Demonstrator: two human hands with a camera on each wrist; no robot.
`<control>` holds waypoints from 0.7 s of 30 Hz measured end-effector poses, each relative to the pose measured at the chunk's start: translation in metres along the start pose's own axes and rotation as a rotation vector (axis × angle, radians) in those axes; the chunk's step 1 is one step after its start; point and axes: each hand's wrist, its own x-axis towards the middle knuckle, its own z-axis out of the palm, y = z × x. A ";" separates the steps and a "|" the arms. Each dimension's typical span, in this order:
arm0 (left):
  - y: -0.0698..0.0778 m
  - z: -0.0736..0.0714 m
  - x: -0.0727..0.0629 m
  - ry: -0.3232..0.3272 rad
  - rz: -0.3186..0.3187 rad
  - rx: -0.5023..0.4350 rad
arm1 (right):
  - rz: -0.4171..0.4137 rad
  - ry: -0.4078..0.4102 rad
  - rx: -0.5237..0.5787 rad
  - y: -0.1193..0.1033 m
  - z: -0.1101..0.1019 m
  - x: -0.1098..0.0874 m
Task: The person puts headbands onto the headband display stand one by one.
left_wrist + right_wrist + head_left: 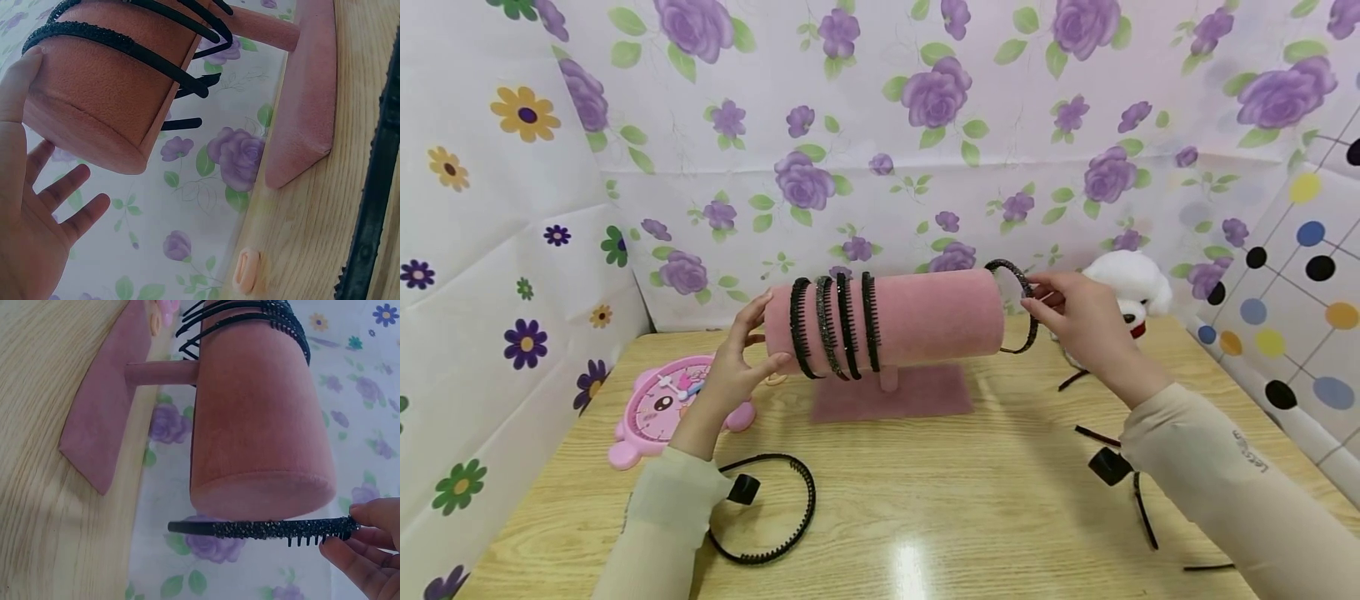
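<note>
where it curves, blk headband (256,529) w/ glitter

R sleeve (1232,492) txt, clock dial (653,414) mkgs, illegible

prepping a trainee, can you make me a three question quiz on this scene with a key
1. Multiple choice: how many headbands sit around the pink roll?
A) two
B) four
C) seven
2. True or false: the right hand holds another headband, which is not around the roll.
3. Fill in the blank: in the head view, the pink clock lies nearer the ____ hand.

Key:
1. B, four.
2. True; the right wrist view shows it just past the roll's end.
3. Left; the left hand is at that end of the roll.
</note>
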 end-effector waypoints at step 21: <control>-0.002 0.000 -0.001 0.003 0.011 0.025 | -0.098 0.049 -0.078 -0.017 0.022 0.007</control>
